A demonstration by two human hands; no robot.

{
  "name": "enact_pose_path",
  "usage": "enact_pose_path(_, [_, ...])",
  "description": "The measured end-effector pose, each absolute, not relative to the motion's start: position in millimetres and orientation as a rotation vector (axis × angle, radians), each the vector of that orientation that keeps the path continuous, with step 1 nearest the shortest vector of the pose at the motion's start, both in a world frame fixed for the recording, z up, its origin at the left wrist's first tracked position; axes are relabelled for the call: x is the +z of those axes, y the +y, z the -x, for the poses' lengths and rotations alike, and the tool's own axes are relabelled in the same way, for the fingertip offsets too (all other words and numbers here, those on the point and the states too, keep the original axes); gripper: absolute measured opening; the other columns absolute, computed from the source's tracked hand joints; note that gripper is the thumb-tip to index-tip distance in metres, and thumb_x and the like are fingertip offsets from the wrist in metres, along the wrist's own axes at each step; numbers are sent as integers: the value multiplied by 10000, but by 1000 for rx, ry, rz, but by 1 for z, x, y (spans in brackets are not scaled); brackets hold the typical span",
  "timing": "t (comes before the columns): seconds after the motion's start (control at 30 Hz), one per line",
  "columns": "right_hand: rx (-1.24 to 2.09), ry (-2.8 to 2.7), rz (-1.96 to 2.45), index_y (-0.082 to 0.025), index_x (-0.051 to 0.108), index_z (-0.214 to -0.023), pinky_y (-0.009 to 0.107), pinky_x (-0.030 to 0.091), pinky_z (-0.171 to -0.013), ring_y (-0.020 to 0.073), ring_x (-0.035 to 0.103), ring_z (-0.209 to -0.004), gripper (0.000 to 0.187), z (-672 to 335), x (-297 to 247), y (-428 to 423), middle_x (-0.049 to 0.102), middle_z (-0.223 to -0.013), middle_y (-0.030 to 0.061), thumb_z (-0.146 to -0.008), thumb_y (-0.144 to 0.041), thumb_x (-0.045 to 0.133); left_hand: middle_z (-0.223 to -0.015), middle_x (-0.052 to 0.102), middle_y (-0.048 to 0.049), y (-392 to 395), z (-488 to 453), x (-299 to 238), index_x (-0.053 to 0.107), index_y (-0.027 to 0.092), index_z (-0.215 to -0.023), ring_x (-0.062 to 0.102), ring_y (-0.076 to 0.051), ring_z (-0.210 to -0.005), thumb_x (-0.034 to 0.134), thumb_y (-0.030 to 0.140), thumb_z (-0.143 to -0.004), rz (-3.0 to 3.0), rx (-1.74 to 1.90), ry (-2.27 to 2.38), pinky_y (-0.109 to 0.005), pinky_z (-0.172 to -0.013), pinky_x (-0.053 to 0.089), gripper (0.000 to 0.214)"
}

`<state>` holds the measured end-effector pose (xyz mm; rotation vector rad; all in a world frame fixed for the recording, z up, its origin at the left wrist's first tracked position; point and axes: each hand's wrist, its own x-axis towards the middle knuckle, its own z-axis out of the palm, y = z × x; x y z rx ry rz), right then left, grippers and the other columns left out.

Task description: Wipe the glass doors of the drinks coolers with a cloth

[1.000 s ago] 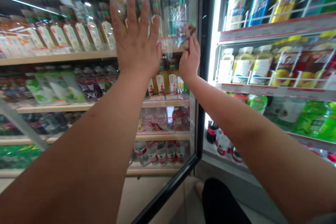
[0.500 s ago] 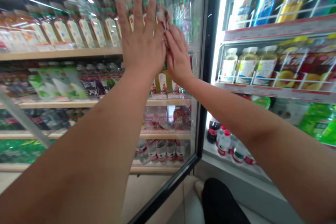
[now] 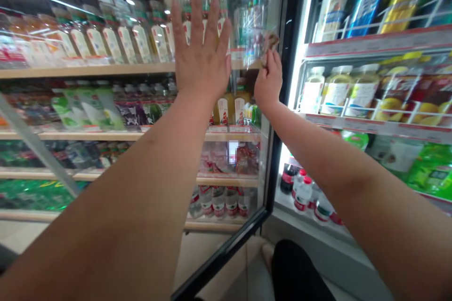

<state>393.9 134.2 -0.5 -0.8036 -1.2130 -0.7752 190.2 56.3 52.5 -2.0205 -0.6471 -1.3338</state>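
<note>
My left hand lies flat against the glass fridge door, fingers spread and pointing up. To its right, my right hand is closed round a small crumpled brownish cloth and presses it on the glass near the door's black right edge. Through the glass and in its reflections show store shelves with bottles.
The door stands swung out from an open, lit cooler on the right. Cans fill its top wire shelf, bottled drinks the one below, red-capped bottles the bottom. My dark-clad knee is low in the middle.
My right hand with the cloth swept left up to my left hand, then back right to the door's edge. My left hand stayed flat on the glass.
</note>
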Motion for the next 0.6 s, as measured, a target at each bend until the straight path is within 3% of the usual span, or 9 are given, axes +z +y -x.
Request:
enact_pose_path(0.07, [-845,-1234,789,-176,484,-1470,537,246,-1298,241,330,-1522,520,-390,-2,133,440,-1546,111,-1021,-317,264,-1658,-20,241,57,-190,52,329,333,-1597,-122,-188,-1573,346,445,-974,2017,-1334,-640,-503,-1276,-215,634])
enact_pose_path(0.17, [-992,-1453,687,-232,482,-1477,471,262,-1307,189,282,-1546,517,-379,-13,127,430,-1564,48,-1011,-263,258,-1672,-8,206,55,-190,53,342,284,-1596,-125,-196,-1572,346,402,-968,2036,-1289,-678,-509,-1278,-198,639])
enact_pose_path(0.37, [-849,-1168,804,-169,483,-1472,535,256,-1295,239,340,-1517,528,-385,-10,132,469,-1524,129,-997,-271,276,-1689,5,156,49,-190,53,355,238,-1595,-87,-248,-1579,376,363,-942,2003,-1277,-668,-557,-1275,-162,665])
enact_pose_path(0.47, [-915,-1407,742,-223,462,-1497,514,200,-1317,224,264,-1553,522,-383,0,134,406,-1587,66,-997,-282,327,-1697,39,118,48,-189,53,363,205,-1594,-63,-266,-1582,343,387,-962,2018,-1251,-708,-545,-1279,-153,658])
enact_pose_path(0.53, [-934,-1499,713,-246,465,-1495,498,205,-1318,211,264,-1554,513,-384,8,136,396,-1595,43,-1002,-291,333,-1678,20,182,49,-189,54,350,270,-1599,-93,-243,-1582,317,461,-971,2066,-1288,-704,-517,-1276,-201,658])
enact_pose_path(0.6, [-865,-1383,780,-209,476,-1484,508,221,-1310,226,307,-1536,515,-389,14,137,419,-1575,85,-1004,-292,312,-1641,-33,264,51,-188,54,314,345,-1604,-131,-219,-1577,285,524,-969,2113,-1320,-687,-499,-1260,-259,660])
